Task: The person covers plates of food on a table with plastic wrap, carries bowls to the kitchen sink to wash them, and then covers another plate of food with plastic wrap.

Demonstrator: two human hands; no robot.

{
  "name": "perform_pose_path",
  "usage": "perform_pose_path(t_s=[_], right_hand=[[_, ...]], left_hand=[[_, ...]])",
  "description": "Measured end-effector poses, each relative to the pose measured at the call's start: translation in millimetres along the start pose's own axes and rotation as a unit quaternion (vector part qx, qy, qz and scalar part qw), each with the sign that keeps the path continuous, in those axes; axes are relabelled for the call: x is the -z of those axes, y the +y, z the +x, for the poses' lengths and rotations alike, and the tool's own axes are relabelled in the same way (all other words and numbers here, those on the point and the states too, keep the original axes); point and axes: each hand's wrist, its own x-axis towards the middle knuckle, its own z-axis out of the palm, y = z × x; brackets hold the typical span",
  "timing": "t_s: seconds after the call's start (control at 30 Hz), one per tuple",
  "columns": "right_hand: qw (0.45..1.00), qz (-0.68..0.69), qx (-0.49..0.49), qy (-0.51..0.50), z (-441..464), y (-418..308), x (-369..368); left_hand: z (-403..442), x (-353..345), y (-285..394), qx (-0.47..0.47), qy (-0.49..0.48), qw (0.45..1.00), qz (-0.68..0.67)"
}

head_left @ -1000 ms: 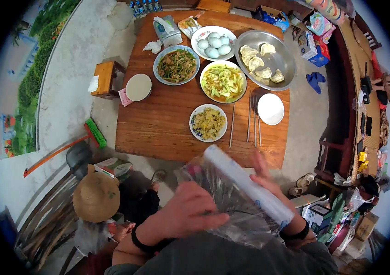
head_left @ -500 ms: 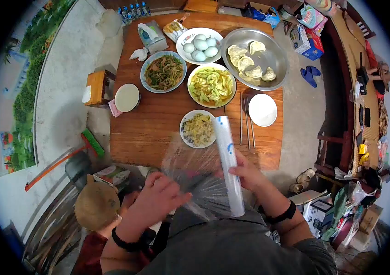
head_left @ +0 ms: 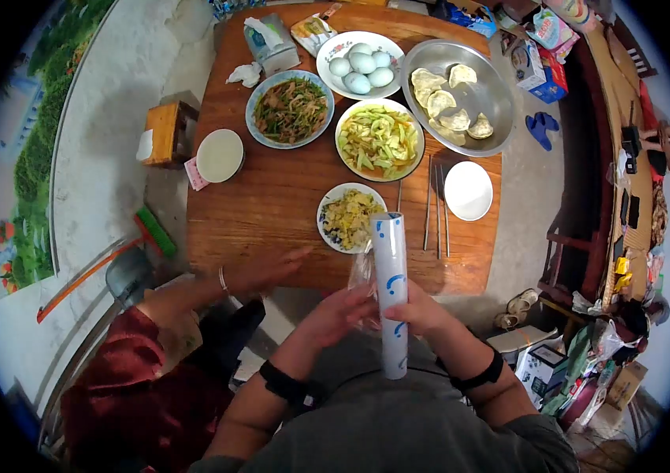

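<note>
A roll of cling film (head_left: 391, 276) stands nearly lengthwise in front of my body, its upper end next to the small plate of yellow scrambled food (head_left: 348, 218). My right hand (head_left: 423, 312) is wrapped round the roll from the right, thumb across its front. My left hand (head_left: 341, 315) is close against the roll's left side, fingers curled on a bunched piece of the clear film (head_left: 362, 272). Some of its fingertips are hidden behind the film and the roll.
On the wooden table (head_left: 272, 221) are a bowl of greens with meat (head_left: 290, 109), a bowl of sliced vegetables (head_left: 380, 140), pale eggs (head_left: 357, 83), a metal basin (head_left: 500, 102) with dumplings, a white bowl (head_left: 469, 191) and chopsticks (head_left: 437, 209). Another person's hand (head_left: 272, 268) reaches in from the left.
The film stretched out between my hands is now gathered beside the roll. My left hand has moved right to the roll. The other person's arm has come over the table's front edge.
</note>
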Motion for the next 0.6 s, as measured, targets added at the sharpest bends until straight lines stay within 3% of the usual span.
perform_pose_path(t_s=[0.07,0.1,0.17,0.2,0.27,0.33,0.4,0.43,0.47,0.5,0.53,0.6], right_hand=[[0.999,-0.025,0.015,0.027,-1.6,-7.9,-1.4],[0.997,-0.051,0.034,0.054,-2.7,-12.6,0.4],[0.99,-0.075,0.055,0.101,-2.7,-14.4,21.5],[0.981,-0.1,0.075,0.15,-1.2,-15.0,28.8],[0.974,-0.087,0.094,0.188,2.3,-19.8,31.2],[0.947,-0.163,0.092,0.262,7.0,-22.5,38.7],[0.938,-0.207,0.093,0.262,15.0,-26.7,47.7],[0.893,-0.294,0.107,0.324,20.7,-24.7,54.2],[0.835,-0.378,0.119,0.381,25.9,-24.7,58.8],[0.843,-0.349,0.112,0.393,30.6,-29.5,58.1],[0.843,-0.348,0.111,0.395,34.2,-31.2,63.9],[0.835,-0.367,0.116,0.394,42.6,-28.4,77.4]], left_hand=[[2.2,-1.0,2.0,-0.124,0.064,0.99,-0.012],[-2.4,0.8,10.0,-0.124,0.066,0.99,-0.013],[-12.1,4.6,31.7,-0.273,0.167,0.946,0.049],[-11.5,-1.8,36.8,-0.271,0.168,0.947,0.048],[-10.5,-14.9,45.9,-0.369,0.322,0.818,0.301],[-4.2,-9.5,52.4,-0.377,0.345,0.804,0.305],[3.7,-0.6,56.6,-0.389,0.386,0.775,0.314],[7.6,4.1,58.0,-0.386,0.386,0.777,0.314],[11.7,9.7,59.4,-0.4,0.399,0.744,0.357],[16.3,15.3,61.5,-0.413,0.411,0.708,0.399],[21.4,21.0,64.1,-0.412,0.411,0.709,0.399],[29.5,31.3,70.5,-0.502,0.423,0.493,0.571]])
